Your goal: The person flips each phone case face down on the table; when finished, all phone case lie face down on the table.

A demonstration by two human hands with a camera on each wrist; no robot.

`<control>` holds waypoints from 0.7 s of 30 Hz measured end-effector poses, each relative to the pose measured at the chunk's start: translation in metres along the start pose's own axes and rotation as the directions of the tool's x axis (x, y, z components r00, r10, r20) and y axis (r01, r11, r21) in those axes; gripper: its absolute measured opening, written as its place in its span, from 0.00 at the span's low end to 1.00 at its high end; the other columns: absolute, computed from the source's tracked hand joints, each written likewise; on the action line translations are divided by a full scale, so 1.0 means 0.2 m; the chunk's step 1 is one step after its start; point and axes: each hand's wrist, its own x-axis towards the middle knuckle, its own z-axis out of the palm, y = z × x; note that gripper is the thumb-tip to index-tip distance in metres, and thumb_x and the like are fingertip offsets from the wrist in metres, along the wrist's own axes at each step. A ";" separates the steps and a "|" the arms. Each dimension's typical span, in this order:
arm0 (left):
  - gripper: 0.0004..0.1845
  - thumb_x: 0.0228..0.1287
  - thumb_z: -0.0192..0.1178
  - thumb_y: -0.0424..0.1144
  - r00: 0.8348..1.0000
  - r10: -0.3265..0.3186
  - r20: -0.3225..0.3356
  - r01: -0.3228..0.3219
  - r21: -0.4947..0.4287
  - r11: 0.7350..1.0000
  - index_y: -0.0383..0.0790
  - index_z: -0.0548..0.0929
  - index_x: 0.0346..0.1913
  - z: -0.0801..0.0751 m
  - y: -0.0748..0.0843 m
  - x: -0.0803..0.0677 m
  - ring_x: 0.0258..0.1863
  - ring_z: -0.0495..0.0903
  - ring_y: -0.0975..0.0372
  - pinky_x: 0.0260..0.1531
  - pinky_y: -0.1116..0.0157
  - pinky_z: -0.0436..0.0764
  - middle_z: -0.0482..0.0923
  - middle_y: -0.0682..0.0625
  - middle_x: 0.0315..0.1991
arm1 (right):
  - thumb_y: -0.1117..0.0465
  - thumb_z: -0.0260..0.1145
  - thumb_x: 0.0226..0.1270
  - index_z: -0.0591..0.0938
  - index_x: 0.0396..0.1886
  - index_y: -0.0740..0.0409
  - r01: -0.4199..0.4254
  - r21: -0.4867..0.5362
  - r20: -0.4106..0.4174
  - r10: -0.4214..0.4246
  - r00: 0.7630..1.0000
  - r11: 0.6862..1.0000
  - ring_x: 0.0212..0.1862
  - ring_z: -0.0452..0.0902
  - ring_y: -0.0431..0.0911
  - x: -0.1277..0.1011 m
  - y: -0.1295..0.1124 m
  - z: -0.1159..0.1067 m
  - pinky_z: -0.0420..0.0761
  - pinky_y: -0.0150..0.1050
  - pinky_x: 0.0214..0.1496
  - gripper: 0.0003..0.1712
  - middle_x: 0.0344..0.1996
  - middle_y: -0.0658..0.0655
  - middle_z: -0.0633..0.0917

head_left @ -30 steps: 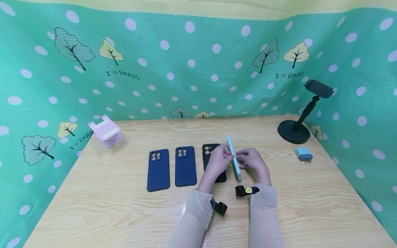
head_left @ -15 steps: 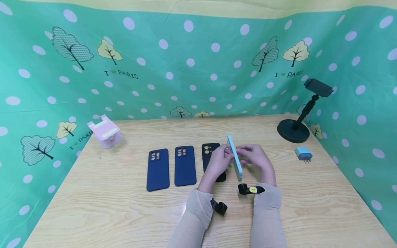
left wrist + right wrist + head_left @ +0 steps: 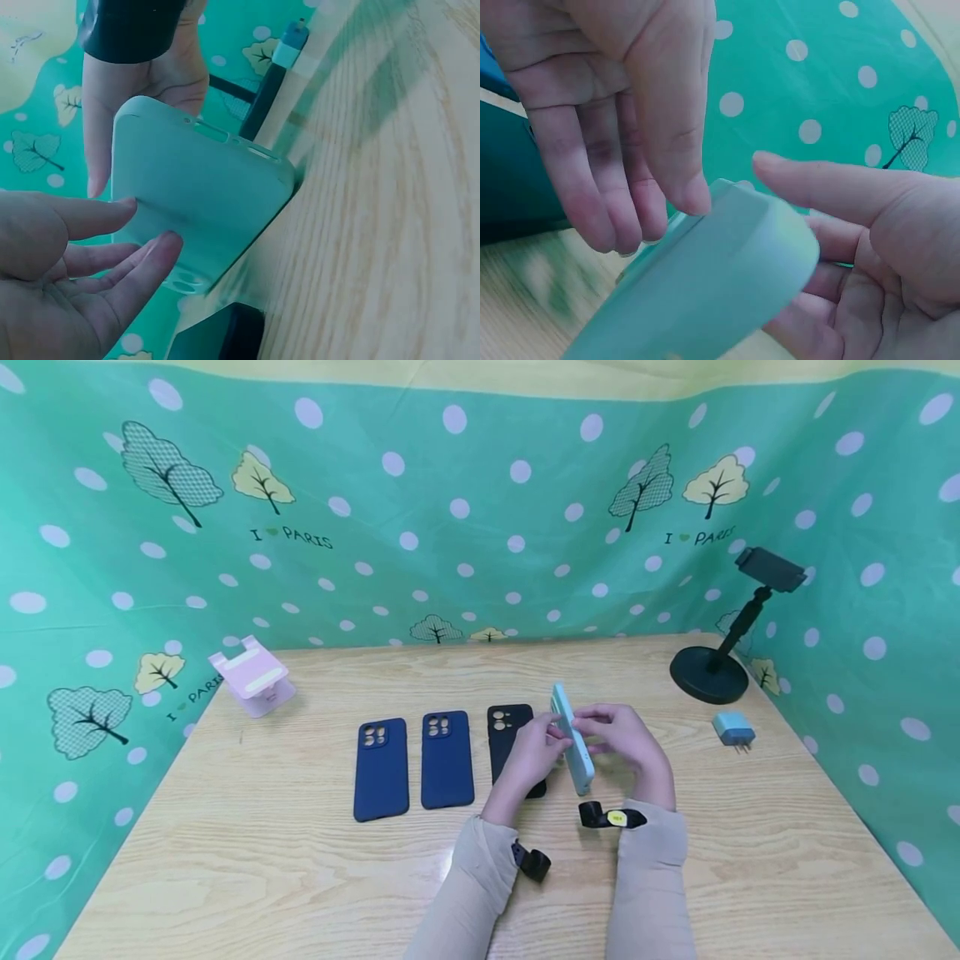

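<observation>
A light blue phone case (image 3: 573,745) stands on its long edge between both hands, just above the wooden table (image 3: 300,877). My left hand (image 3: 534,753) holds its left face, with the thumb on the rim. My right hand (image 3: 628,739) holds the right face from behind. In the left wrist view the case (image 3: 195,187) fills the middle, with the left hand's fingers (image 3: 97,262) against it and the right hand (image 3: 142,97) beyond. In the right wrist view the case's end (image 3: 727,285) sits between the left hand (image 3: 615,112) and the right hand (image 3: 870,247).
Left of the hands lie two dark blue cases (image 3: 381,768) (image 3: 447,758) and a black case (image 3: 508,731), partly hidden by my left hand. A pink phone stand (image 3: 255,677) sits far left. A black phone holder (image 3: 708,675) and a blue charger (image 3: 733,728) stand at the right.
Both hands and the light blue case have shifted slightly up and away. The right hand has closed in around the case, which now leans a little to the right.
</observation>
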 end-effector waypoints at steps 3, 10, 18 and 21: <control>0.25 0.66 0.61 0.35 1.000 0.000 0.009 0.000 0.005 1.000 0.33 0.73 0.64 0.01 -0.01 0.00 0.35 0.83 0.63 0.29 0.72 0.81 0.83 0.43 0.45 | 0.56 0.62 0.70 0.76 0.60 0.68 -0.022 -0.031 -0.006 0.022 1.000 0.999 0.46 0.83 0.43 0.00 0.00 0.00 0.85 0.44 0.49 0.25 0.57 0.69 0.79; 0.25 0.66 0.61 0.36 0.997 -0.045 0.056 0.042 0.041 0.998 0.32 0.72 0.64 0.02 -0.02 0.00 0.33 0.83 0.62 0.32 0.69 0.81 0.83 0.43 0.44 | 0.55 0.59 0.72 0.74 0.62 0.69 -0.037 -0.079 -0.002 0.037 0.999 0.996 0.52 0.81 0.53 -0.01 -0.01 -0.02 0.85 0.44 0.48 0.26 0.58 0.71 0.77; 0.26 0.66 0.61 0.37 0.992 -0.074 0.099 0.061 0.130 0.990 0.32 0.72 0.65 0.04 -0.03 0.00 0.38 0.80 0.60 0.40 0.65 0.81 0.82 0.43 0.46 | 0.58 0.55 0.74 0.73 0.63 0.69 -0.049 -0.120 -0.038 0.045 0.998 0.992 0.54 0.79 0.54 -0.04 0.00 -0.06 0.84 0.41 0.46 0.24 0.59 0.71 0.77; 0.26 0.66 0.61 0.37 0.993 -0.070 0.098 0.055 0.152 0.987 0.31 0.73 0.64 0.04 -0.03 0.00 0.42 0.80 0.59 0.43 0.64 0.81 0.82 0.42 0.48 | 0.58 0.54 0.75 0.72 0.64 0.69 -0.061 -0.120 -0.044 0.056 0.997 0.991 0.55 0.78 0.53 -0.05 0.00 -0.07 0.84 0.38 0.46 0.24 0.60 0.71 0.76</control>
